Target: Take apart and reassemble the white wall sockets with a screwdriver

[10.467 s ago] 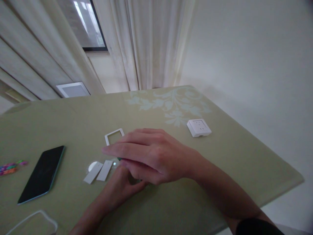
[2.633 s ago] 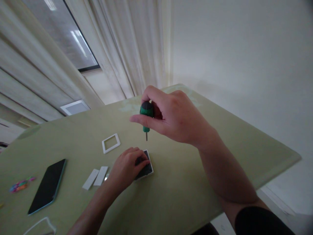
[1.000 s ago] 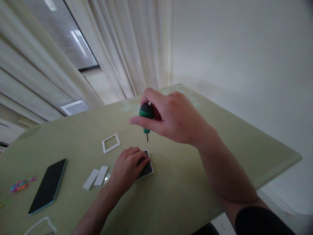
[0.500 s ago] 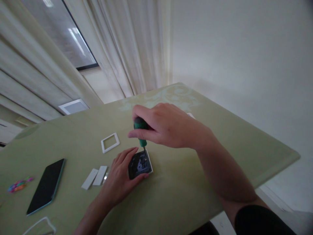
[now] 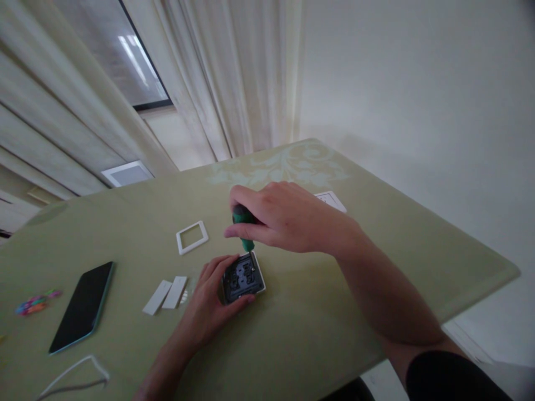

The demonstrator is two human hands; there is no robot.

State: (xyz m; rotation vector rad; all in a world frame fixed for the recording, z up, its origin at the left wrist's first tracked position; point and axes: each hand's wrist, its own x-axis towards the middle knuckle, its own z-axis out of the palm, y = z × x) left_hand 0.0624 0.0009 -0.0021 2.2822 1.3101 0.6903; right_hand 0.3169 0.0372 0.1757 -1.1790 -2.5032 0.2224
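My right hand [image 5: 280, 218] is closed around a green-handled screwdriver [image 5: 244, 229], held upright with its tip down inside a dark square switch module [image 5: 243, 277] lying on the green table [image 5: 317, 312]. My left hand [image 5: 209, 306] grips that module from its left and near edges, thumb and fingers curled round it. The module shows a dark inside with a white rim.
A white square frame [image 5: 191, 237] lies behind the module. Two white flat strips [image 5: 166, 294] sit to its left, then a black phone [image 5: 82, 306]. A white socket plate [image 5: 331, 200] shows behind my right wrist. Coloured bits [image 5: 35, 302] and a clear case [image 5: 73, 376] lie at the left.
My right hand has come down with the screwdriver, from well above the table until its tip sits in the module. My left hand shifted from covering the module to gripping its edges.
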